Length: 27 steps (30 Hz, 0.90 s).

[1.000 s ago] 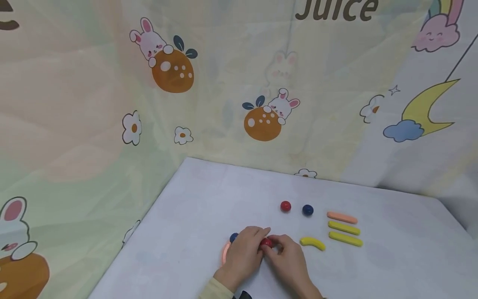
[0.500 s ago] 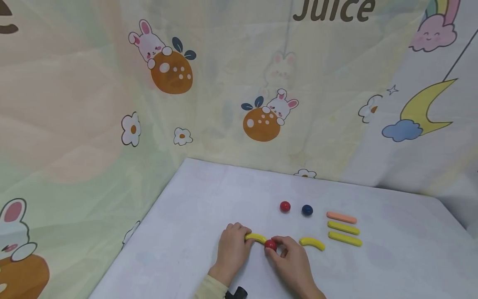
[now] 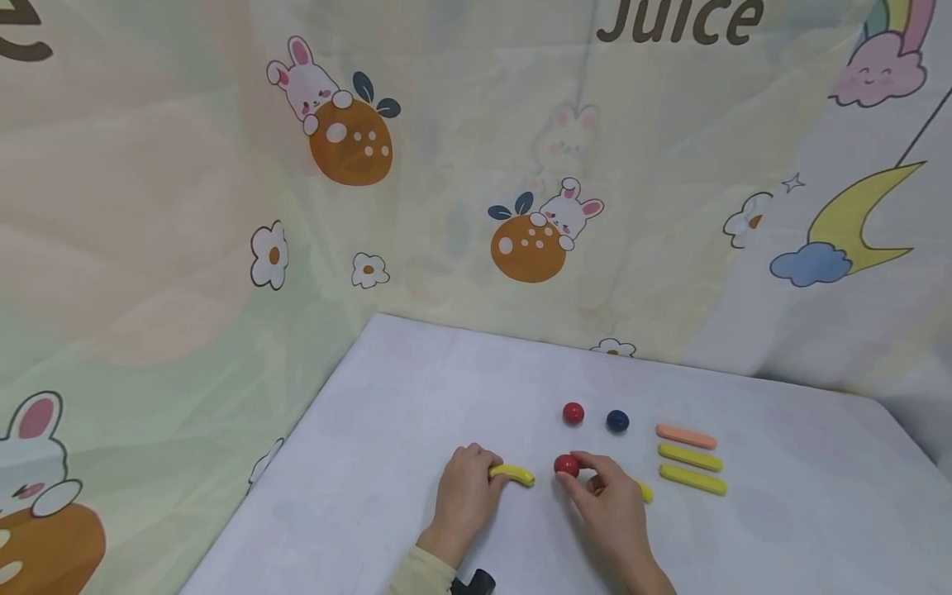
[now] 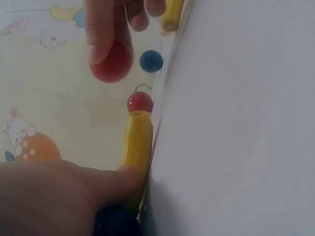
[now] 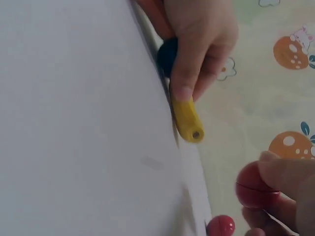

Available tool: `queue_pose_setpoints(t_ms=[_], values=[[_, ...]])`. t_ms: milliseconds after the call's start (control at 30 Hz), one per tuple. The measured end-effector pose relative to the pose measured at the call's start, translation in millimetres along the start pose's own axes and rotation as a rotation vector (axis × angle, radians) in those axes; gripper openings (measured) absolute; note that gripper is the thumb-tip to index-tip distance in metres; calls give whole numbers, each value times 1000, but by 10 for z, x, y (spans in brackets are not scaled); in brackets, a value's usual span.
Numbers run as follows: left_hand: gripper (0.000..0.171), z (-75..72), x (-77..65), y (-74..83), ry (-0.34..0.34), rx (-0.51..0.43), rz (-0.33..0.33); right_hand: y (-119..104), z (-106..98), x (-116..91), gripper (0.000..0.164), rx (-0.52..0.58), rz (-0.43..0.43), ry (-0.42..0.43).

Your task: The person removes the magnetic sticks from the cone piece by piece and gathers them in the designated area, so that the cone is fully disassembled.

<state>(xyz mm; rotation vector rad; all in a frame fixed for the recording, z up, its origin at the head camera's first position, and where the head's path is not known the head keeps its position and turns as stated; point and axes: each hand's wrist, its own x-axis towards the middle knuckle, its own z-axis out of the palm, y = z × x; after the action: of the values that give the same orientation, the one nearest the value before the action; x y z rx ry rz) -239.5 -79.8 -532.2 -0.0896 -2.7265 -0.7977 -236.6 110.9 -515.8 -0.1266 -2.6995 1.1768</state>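
My left hand grips a curved yellow stick, its free end pointing right. A hole shows in that end in the right wrist view. At the stick's other end a dark blue ball sits against my left fingers, partly covered by them. Between thumb and fingertips, my right hand pinches a red ball, apart from the stick and to its right. A thin groove runs round this ball. Another curved yellow stick lies mostly hidden behind my right hand.
Farther back on the white table lie a second red ball and a blue ball. To their right are a straight peach stick and two straight yellow sticks. A printed cloth hangs behind the table.
The red ball was at the yellow stick's end; my right hand has carried it right and back, away from the stick. My left hand earlier moved left, uncovering the stick, and now stays there.
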Motion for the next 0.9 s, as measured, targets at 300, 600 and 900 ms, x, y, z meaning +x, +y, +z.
queue_pose_setpoints(t_ms=[300,600,900], values=[[15,-23,14,33,-21,-4,-15,70,-152,494,40,-69,-66,-31],[16,11,-27,47,-36,-3,-31,161,-58,603,43,-118,8,-112],[16,-11,-19,55,-10,9,-17,156,41,600,45,-127,-19,-60]])
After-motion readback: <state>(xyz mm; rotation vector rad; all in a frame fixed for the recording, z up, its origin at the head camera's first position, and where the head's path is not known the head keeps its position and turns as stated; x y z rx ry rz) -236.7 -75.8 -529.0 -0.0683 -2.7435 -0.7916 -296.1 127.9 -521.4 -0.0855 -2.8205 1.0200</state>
